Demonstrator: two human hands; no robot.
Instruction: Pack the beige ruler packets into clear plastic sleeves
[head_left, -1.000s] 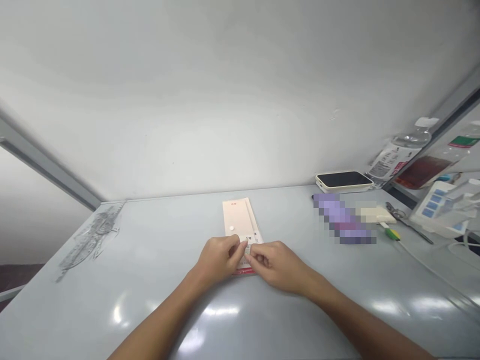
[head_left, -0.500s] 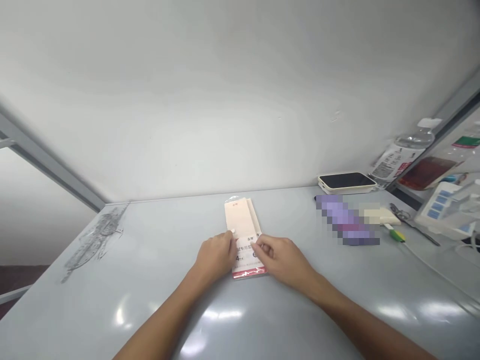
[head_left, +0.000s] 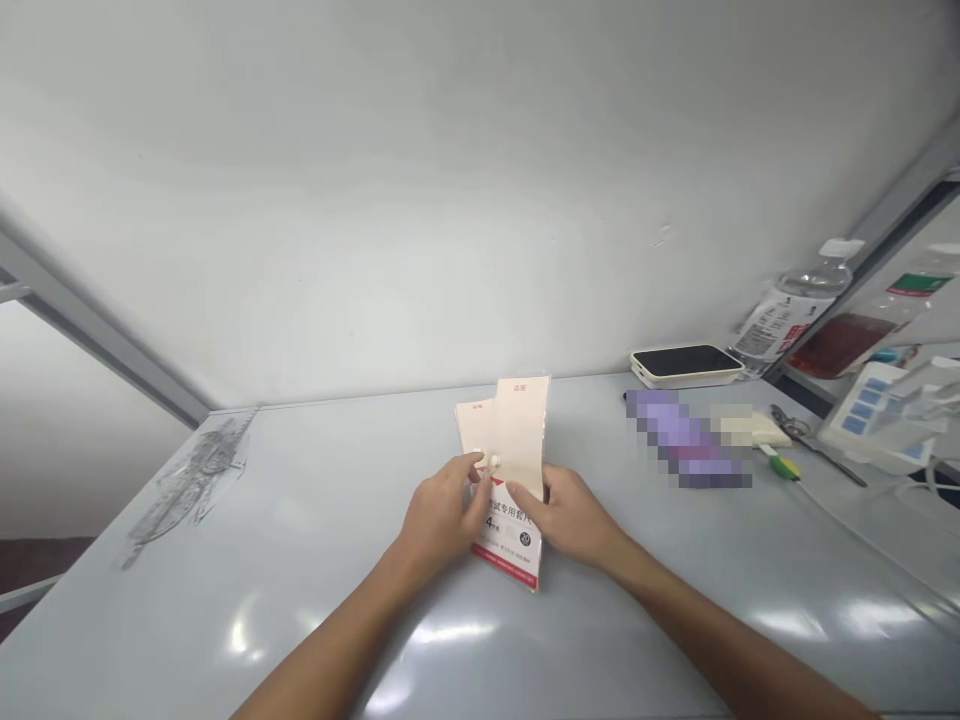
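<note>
Printed card packet (head_left: 506, 530) stands tilted between our hands, its red-edged end near the grey worktop (head_left: 322, 480). Our left grip (head_left: 442, 520) pinches the packet beside a white stud (head_left: 493, 461); our right grip (head_left: 570, 522) closes on its lifted flap. Farther off lie a phone (head_left: 686, 362) and a plastic bottle (head_left: 795, 312).
</note>
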